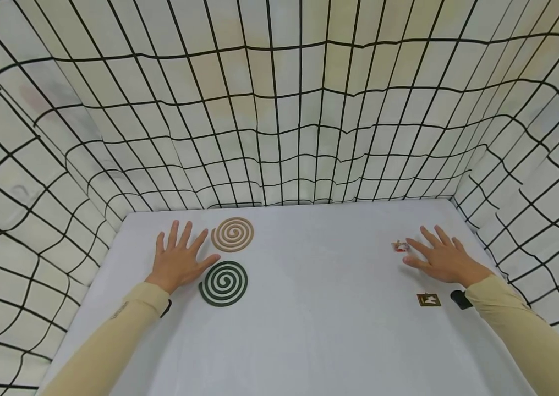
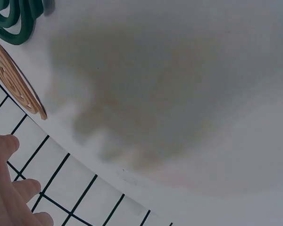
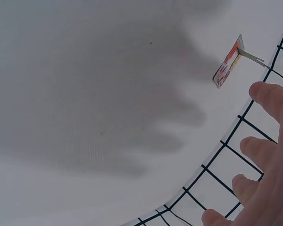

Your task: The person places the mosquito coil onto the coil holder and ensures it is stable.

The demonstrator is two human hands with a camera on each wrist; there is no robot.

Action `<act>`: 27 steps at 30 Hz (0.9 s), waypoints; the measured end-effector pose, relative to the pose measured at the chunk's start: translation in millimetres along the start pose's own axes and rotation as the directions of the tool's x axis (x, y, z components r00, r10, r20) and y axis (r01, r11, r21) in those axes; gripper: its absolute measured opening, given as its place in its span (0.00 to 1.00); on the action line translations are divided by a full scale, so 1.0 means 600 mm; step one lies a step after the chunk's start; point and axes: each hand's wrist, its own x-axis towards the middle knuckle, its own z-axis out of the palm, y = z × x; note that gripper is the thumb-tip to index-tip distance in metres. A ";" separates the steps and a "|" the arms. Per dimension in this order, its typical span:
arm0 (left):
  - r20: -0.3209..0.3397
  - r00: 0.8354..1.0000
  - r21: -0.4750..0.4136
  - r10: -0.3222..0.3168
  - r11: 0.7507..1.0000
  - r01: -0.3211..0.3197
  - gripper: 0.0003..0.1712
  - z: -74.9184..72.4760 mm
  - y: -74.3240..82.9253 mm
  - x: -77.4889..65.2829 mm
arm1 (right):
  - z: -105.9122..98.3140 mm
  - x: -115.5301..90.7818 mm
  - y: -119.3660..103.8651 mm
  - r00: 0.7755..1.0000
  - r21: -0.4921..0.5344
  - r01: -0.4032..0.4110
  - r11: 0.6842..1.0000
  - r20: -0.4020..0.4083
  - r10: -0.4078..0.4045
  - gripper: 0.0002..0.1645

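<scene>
My left hand (image 1: 175,264) is held over the table's left side, fingers spread and holding nothing. Just right of it lie two flat spiral mosquito coils: a tan coil (image 1: 233,234) near the index fingertip and a dark green coil (image 1: 224,283) below the thumb tip. The left wrist view shows the tan coil (image 2: 14,80) beside the fingers. Over on the right, my right hand (image 1: 445,261) also has its fingers spread. At its index fingertip is a small red-and-white metal coil stand (image 3: 228,63) with a raised prong. A gold-brown stand (image 1: 429,300) lies nearer me, below that hand.
A white cloth covers the table (image 1: 309,308). Black wire mesh (image 1: 279,132) over white sheeting rises along the back and both sides. A dark object (image 1: 460,300) shows at the right wrist, beside the sleeve.
</scene>
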 end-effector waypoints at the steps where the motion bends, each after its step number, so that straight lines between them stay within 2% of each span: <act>1: -0.001 1.000 -0.002 0.005 1.000 -0.005 0.48 0.001 0.002 0.003 | 0.000 0.001 0.000 1.000 0.001 0.001 1.000 0.006 -0.001 0.49; 17: 0.075 0.996 -0.060 0.038 0.998 -0.033 0.48 0.010 0.034 0.047 | 0.017 0.026 -0.008 0.999 -0.051 0.022 0.998 0.034 -0.020 0.48; 22: 0.075 0.996 -0.080 0.056 0.996 -0.050 0.47 0.015 0.050 0.060 | 0.019 0.025 -0.009 0.999 -0.041 0.017 0.999 0.045 -0.016 0.49; 27: 0.088 0.995 -0.096 0.052 0.994 -0.044 0.46 0.021 0.057 0.071 | 0.018 0.029 -0.015 0.998 -0.023 0.030 0.999 0.054 -0.029 0.49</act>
